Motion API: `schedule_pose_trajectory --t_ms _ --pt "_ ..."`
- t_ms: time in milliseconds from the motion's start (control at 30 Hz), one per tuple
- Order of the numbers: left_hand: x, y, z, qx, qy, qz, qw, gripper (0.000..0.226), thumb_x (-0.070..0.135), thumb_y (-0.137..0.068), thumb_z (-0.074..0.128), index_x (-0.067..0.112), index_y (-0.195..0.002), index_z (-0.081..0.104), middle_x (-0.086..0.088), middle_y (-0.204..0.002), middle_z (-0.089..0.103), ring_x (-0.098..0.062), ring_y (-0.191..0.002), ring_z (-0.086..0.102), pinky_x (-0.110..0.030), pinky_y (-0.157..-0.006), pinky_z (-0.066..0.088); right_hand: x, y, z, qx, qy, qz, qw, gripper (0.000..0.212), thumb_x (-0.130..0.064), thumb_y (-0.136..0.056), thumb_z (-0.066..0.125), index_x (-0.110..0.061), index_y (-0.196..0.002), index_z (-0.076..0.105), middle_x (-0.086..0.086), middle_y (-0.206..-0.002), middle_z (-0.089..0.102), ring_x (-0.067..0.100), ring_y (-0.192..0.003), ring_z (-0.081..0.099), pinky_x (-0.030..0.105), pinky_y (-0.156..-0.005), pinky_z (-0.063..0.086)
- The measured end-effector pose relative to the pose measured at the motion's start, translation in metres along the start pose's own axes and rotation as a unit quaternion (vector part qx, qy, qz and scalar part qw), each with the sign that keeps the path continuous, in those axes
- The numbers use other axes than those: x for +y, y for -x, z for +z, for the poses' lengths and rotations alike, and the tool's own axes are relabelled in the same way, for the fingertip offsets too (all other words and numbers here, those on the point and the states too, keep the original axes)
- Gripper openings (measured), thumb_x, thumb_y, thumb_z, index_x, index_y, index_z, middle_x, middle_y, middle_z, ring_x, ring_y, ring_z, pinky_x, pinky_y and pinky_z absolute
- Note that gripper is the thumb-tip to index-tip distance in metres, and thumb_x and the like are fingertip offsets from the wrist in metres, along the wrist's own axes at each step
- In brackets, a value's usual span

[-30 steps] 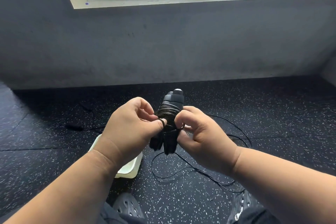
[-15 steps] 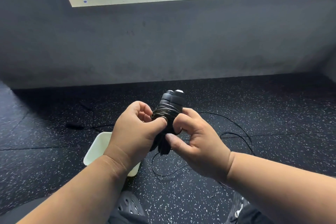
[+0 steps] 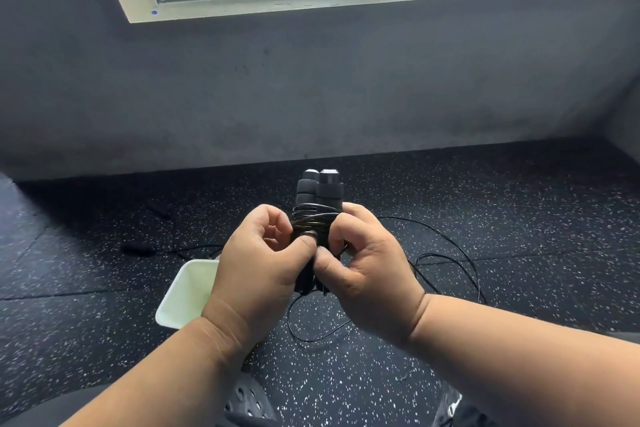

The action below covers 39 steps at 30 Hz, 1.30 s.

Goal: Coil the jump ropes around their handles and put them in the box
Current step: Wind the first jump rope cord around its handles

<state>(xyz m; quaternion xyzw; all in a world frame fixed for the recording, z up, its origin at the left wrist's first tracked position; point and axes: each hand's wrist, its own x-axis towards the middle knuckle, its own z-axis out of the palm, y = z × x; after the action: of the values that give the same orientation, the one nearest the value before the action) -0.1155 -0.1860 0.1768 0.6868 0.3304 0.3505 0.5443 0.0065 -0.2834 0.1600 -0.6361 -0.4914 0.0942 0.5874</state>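
both hands, left hand (image 3: 263, 263) and right hand (image 3: 367, 274), closed tighter than a moment ago on the upright handles (image 3: 320, 191) above the floor, pinching rope (image 3: 313, 218) coils snug, loose tail (image 3: 446, 258) remaining, box (image 3: 180, 298) just left.

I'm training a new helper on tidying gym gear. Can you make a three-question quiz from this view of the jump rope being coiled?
1. True or false: the two handles are held side by side with rope wound around them.
2. Where is the white box? A) on the windowsill B) on the floor beneath the left hand C) in the right hand
3. Fill in: loose rope lies on the speckled ____ to the right.

Key: 1 true; 2 B; 3 floor
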Motion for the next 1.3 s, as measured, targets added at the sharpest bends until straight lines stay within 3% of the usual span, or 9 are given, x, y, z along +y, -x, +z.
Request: schedule_pose_trajectory --t_ms 167,300,433,533,633,733,867,1067,1300 --pt "0.000 0.001 0.003 -0.024 0.063 -0.009 0.998 0.029 0.040 -0.060 0.078 0.028 -0.075 0.057 0.007 -0.065 0.056 -0.016 -0.062 0.048 -0.035 -0.057 0.048 0.001 -0.003 0.001 0.023 -0.025 0.010 0.999 0.022 -0.018 -0.077 0.070 -0.018 -0.064 0.052 -0.001 -0.105 0.064 0.022 -0.096 0.065 0.044 -0.082 0.054" --pt "0.002 0.002 0.005 -0.033 0.085 -0.010 0.996 0.036 0.022 -0.072 0.089 0.015 -0.095 0.063 0.000 -0.084 0.065 -0.009 -0.069 0.061 -0.024 -0.061 0.053 0.001 -0.010 -0.003 0.056 -0.051 0.044 0.996 0.022 -0.024 -0.075 0.071 -0.021 -0.064 0.052 0.004 -0.088 0.062 0.030 -0.081 0.062 0.053 -0.071 0.054" --pt "-0.003 0.001 0.008 0.009 0.121 -0.061 0.991 0.059 0.047 -0.063 0.089 0.023 -0.108 0.060 -0.005 -0.105 0.065 -0.014 -0.082 0.064 -0.029 -0.062 0.053 -0.006 -0.007 -0.004 0.044 -0.087 0.054 0.994 0.020 -0.020 -0.077 0.074 -0.017 -0.066 0.057 0.004 -0.089 0.061 0.031 -0.078 0.063 0.055 -0.068 0.055" --pt "0.000 0.004 0.015 -0.016 0.202 -0.124 0.971 0.062 0.039 -0.078 0.089 0.018 -0.127 0.056 -0.010 -0.123 0.070 -0.018 -0.093 0.072 -0.028 -0.061 0.055 -0.008 -0.005 -0.001 0.051 -0.129 0.076 0.987 0.020 -0.018 -0.077 0.076 -0.015 -0.067 0.059 0.006 -0.091 0.061 0.034 -0.079 0.063 0.057 -0.066 0.056" --pt "0.007 0.009 0.018 -0.083 0.260 -0.153 0.950 0.049 0.032 -0.091 0.065 0.009 -0.134 0.058 -0.014 -0.117 0.076 -0.018 -0.094 0.075 -0.028 -0.062 0.060 -0.003 -0.004 -0.002 0.045 -0.119 0.089 0.988 0.021 -0.031 -0.077 0.079 -0.022 -0.073 0.060 0.007 -0.093 0.064 0.034 -0.085 0.065 0.061 -0.074 0.055" --pt "0.006 0.008 0.016 -0.099 0.253 -0.141 0.952 0.053 0.037 -0.092 0.062 0.008 -0.137 0.059 -0.021 -0.125 0.073 -0.025 -0.104 0.072 -0.032 -0.069 0.062 -0.004 -0.004 -0.004 0.030 -0.125 0.107 0.986 0.027 -0.040 -0.075 0.080 -0.027 -0.080 0.057 0.016 -0.094 0.066 0.030 -0.080 0.062 0.059 -0.074 0.056" --pt "0.007 0.009 0.016 -0.098 0.254 -0.142 0.952 0.056 0.038 -0.086 0.065 0.012 -0.135 0.054 -0.015 -0.118 0.076 -0.022 -0.096 0.076 -0.033 -0.067 0.062 -0.010 -0.006 -0.006 0.021 -0.120 0.101 0.987 0.026 -0.037 -0.074 0.075 -0.027 -0.077 0.052 0.019 -0.088 0.063 0.022 -0.072 0.054 0.053 -0.066 0.055" --pt "0.003 0.013 0.019 -0.088 0.271 -0.150 0.947 0.060 0.042 -0.084 0.068 0.014 -0.132 0.049 -0.016 -0.117 0.075 -0.025 -0.096 0.074 -0.043 -0.076 0.060 -0.010 0.001 -0.003 0.001 -0.144 0.112 0.983 0.032 -0.028 -0.078 0.072 -0.020 -0.092 0.044 0.028 -0.084 0.060 0.028 -0.066 0.050 0.062 -0.055 0.048" --pt "0.001 0.012 0.017 -0.107 0.282 -0.140 0.943 0.059 0.037 -0.090 0.063 0.012 -0.140 0.047 -0.021 -0.121 0.074 -0.028 -0.101 0.074 -0.036 -0.070 0.063 -0.016 0.000 -0.004 0.012 -0.193 0.107 0.975 0.039 -0.011 -0.082 0.071 -0.026 -0.106 0.045 0.015 -0.102 0.070 0.034 -0.081 0.067 0.064 -0.070 0.058"
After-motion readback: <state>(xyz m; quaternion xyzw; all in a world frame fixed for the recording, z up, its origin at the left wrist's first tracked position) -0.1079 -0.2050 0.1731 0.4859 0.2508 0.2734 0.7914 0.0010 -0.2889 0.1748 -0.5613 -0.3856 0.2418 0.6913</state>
